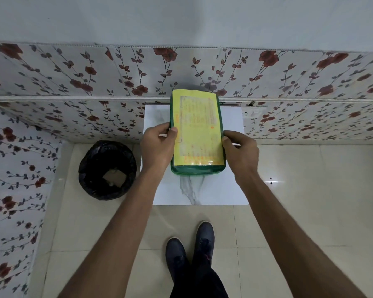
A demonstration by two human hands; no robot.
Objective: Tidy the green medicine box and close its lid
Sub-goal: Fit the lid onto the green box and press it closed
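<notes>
The green medicine box (197, 169) stands on a small white marble-patterned table (200, 190). A yellow printed label covers its lid (197, 130), which lies flat on the box. My left hand (157, 147) grips the box's left edge, thumb on the lid. On the opposite side, my right hand (240, 151) holds the right edge with its fingertips on the rim. The inside of the box is hidden.
A round bin lined with a black bag (107, 169) stands on the tiled floor left of the table. Floral-patterned wall panels (73, 72) run behind and to the left. My dark shoes (191, 252) are below the table's near edge.
</notes>
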